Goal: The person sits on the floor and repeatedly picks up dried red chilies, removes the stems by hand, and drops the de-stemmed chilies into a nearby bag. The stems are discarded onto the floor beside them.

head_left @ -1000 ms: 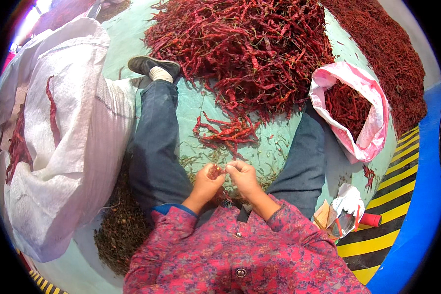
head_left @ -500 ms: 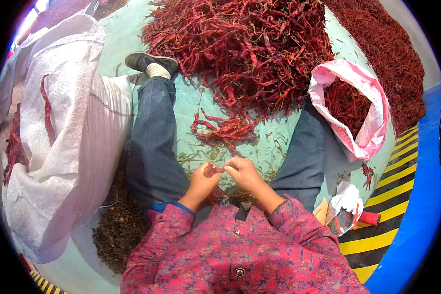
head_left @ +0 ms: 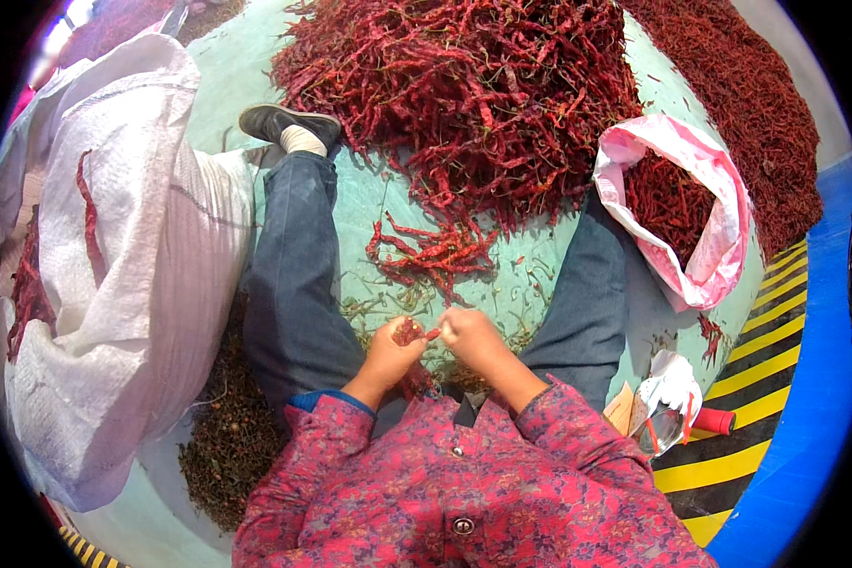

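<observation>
Between my knees, my left hand point(head_left: 384, 360) is closed around dried red chili peppers point(head_left: 408, 331), and one tip pokes out toward the right. Close beside that tip is my right hand point(head_left: 475, 341), its fingers curled into a pinch and slightly blurred; whatever they hold is hidden. Just beyond my hands, a small bunch of chili peppers point(head_left: 435, 254) lies on the pale green sheet point(head_left: 364, 204). Loose stems point(head_left: 538, 282) are scattered around it. Farther off rises a large pile of dried chili peppers point(head_left: 473, 95).
A pink-and-white sack point(head_left: 740, 222) partly filled with chilies stands open beside my right leg. On the left slumps a big white woven sack point(head_left: 114, 227), near a dark heap of stems point(head_left: 220, 459). A red cylinder point(head_left: 715, 420) lies by yellow-black striped edging point(head_left: 743, 407).
My right hand has drawn slightly right, away from my left. A red chili tip now shows in the gap between them. My left hand has stayed nearly in place.
</observation>
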Demonstrator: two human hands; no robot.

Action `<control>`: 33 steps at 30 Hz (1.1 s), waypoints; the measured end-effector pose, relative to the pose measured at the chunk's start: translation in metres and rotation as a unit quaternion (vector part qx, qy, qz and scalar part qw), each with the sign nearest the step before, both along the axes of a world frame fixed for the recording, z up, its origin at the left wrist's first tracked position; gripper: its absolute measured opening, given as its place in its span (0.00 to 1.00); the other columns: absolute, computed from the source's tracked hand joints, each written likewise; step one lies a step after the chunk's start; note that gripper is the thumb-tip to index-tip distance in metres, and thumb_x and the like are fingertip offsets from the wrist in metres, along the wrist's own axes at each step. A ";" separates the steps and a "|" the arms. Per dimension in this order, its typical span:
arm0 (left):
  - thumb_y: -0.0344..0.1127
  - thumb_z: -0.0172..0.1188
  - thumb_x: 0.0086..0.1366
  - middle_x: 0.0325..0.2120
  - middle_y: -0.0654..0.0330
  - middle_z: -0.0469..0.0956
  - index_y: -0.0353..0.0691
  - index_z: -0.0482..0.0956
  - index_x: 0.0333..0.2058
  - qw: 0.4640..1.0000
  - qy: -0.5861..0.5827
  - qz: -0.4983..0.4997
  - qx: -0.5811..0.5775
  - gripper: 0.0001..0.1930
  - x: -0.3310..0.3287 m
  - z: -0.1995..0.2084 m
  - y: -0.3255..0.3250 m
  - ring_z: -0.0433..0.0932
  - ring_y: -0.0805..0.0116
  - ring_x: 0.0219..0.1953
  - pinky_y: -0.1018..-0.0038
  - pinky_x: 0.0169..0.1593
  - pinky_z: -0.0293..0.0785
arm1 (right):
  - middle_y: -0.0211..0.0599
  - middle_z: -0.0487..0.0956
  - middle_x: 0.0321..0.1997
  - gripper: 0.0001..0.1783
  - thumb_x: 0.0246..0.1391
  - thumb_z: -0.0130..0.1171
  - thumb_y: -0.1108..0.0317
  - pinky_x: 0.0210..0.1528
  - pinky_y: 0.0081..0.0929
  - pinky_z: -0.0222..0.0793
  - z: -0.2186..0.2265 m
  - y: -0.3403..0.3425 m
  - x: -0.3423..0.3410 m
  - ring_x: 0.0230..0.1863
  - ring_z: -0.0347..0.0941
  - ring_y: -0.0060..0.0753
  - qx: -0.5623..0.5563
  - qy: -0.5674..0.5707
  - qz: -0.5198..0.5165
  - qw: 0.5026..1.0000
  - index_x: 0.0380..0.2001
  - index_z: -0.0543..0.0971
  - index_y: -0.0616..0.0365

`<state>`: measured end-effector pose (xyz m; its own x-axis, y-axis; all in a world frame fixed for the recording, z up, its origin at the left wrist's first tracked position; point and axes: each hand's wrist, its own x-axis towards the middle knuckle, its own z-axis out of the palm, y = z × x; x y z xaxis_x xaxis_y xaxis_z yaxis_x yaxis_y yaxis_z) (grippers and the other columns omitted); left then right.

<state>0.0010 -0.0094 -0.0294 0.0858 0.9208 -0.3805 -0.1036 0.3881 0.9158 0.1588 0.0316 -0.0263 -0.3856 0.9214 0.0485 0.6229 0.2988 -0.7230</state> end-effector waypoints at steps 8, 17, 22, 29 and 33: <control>0.24 0.52 0.48 0.19 0.69 0.66 0.38 0.67 0.25 0.996 -0.080 0.022 -0.027 0.04 -0.001 -0.002 0.001 0.64 0.82 0.21 0.84 0.25 0.61 | 0.44 0.71 0.18 0.12 0.43 0.49 0.62 0.25 0.32 0.62 0.000 0.002 0.026 0.22 0.69 0.38 -0.244 -0.092 0.064 0.963 0.20 0.72 0.60; 0.23 0.54 0.47 0.23 0.66 0.70 0.36 0.69 0.30 0.974 -0.182 0.126 -0.055 0.09 -0.002 -0.008 0.009 0.68 0.79 0.25 0.82 0.31 0.65 | 0.41 0.71 0.29 0.12 0.38 0.55 0.60 0.33 0.37 0.63 -0.052 0.042 0.009 0.34 0.67 0.45 -0.086 -0.201 -0.114 0.969 0.23 0.71 0.57; 0.23 0.51 0.48 0.24 0.61 0.71 0.35 0.69 0.31 0.954 -0.231 0.153 -0.110 0.08 -0.008 -0.014 0.008 0.72 0.70 0.28 0.77 0.32 0.68 | 0.42 0.71 0.21 0.12 0.39 0.54 0.62 0.27 0.33 0.63 -0.048 0.035 0.009 0.25 0.69 0.39 -0.167 -0.049 -0.049 0.983 0.19 0.70 0.61; 0.28 0.49 0.52 0.32 0.53 0.72 0.30 0.67 0.38 0.915 -0.348 0.119 -0.166 0.13 -0.005 -0.015 0.010 0.72 0.64 0.35 0.70 0.37 0.70 | 0.39 0.71 0.17 0.09 0.42 0.50 0.65 0.25 0.27 0.61 -0.003 -0.025 -0.002 0.20 0.64 0.28 -0.136 0.000 0.125 0.983 0.20 0.69 0.61; 0.34 0.49 0.52 0.31 0.54 0.72 0.29 0.66 0.40 0.897 -0.405 0.082 -0.156 0.17 -0.017 -0.018 0.007 0.73 0.64 0.33 0.72 0.34 0.72 | 0.29 0.68 0.17 0.10 0.45 0.49 0.64 0.22 0.20 0.59 0.004 -0.008 0.001 0.19 0.63 0.21 -0.333 0.121 0.046 0.934 0.23 0.71 0.61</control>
